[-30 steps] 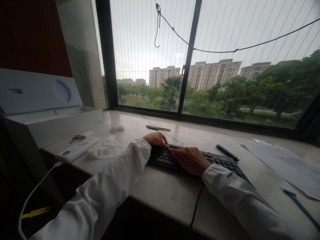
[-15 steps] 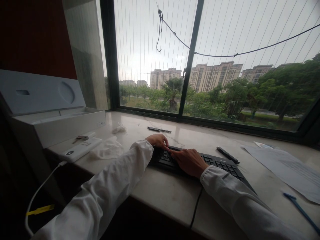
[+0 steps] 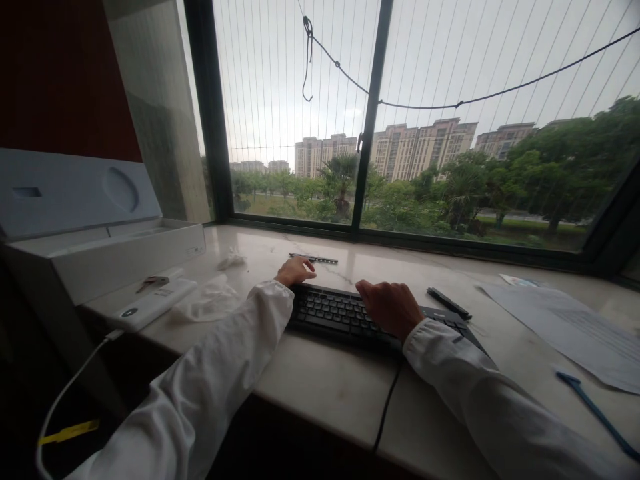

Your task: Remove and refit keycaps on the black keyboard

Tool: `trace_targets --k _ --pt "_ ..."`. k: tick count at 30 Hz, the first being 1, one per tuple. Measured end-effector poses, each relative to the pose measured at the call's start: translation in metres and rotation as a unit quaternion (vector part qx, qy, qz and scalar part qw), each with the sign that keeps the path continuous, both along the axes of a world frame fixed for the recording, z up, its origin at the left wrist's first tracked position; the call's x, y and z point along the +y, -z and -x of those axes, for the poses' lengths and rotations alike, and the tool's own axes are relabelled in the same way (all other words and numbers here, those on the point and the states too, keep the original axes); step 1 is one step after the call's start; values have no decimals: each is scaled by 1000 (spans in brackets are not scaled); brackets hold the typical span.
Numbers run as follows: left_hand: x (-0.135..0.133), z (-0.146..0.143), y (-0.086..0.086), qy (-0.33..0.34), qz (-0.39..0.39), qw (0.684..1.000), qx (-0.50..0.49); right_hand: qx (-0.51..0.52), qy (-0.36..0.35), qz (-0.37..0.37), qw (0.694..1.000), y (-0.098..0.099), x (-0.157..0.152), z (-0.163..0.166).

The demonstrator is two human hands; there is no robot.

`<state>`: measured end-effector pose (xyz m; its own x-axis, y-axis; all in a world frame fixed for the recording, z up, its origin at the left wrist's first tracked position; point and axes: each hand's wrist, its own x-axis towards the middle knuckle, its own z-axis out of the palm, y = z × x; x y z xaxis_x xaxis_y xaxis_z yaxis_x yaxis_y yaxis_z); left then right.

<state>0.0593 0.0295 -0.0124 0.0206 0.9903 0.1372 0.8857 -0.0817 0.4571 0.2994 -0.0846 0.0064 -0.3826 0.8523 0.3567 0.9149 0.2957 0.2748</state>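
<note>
A black keyboard (image 3: pixel 330 310) lies on the pale marble sill. My left hand (image 3: pixel 295 271) is at its far left edge, fingers bent and apart, with nothing visible in them. Just beyond that hand rests a thin dark strip (image 3: pixel 325 260) with a row of light spots; whether the fingers touch it I cannot tell. Over the right half of the keyboard is my right hand (image 3: pixel 393 308), closed with thumb and fingers together. Whatever it may hold is hidden. The keys beneath this hand are partly covered.
Left stand an open white box (image 3: pixel 130 250) and a white power bank (image 3: pixel 155 303) with keys (image 3: pixel 153 283) and a cable. Crumpled clear plastic (image 3: pixel 207 300) lies nearby. Right are a black pen-like object (image 3: pixel 449 303), printed paper (image 3: pixel 565 327) and a blue tool (image 3: pixel 597 410). The window is behind.
My hands, together over the keyboard before, are now apart. The left has moved to the far left edge; the right has lifted and curled closed. The view has shifted slightly.
</note>
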Motion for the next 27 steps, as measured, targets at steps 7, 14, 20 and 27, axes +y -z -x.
trace_targets --k 7,14,20,27 --pt "4 14 8 -89 -52 992 75 10 22 15 1000 7 8 -7" --pt "4 17 6 -110 -71 984 124 35 15 32 999 7 11 -11" --pt "11 20 1 -82 -89 970 211 44 -4 48 998 8 12 -15" --pt "49 10 -12 11 -86 949 302 73 -22 38 996 11 16 -18"
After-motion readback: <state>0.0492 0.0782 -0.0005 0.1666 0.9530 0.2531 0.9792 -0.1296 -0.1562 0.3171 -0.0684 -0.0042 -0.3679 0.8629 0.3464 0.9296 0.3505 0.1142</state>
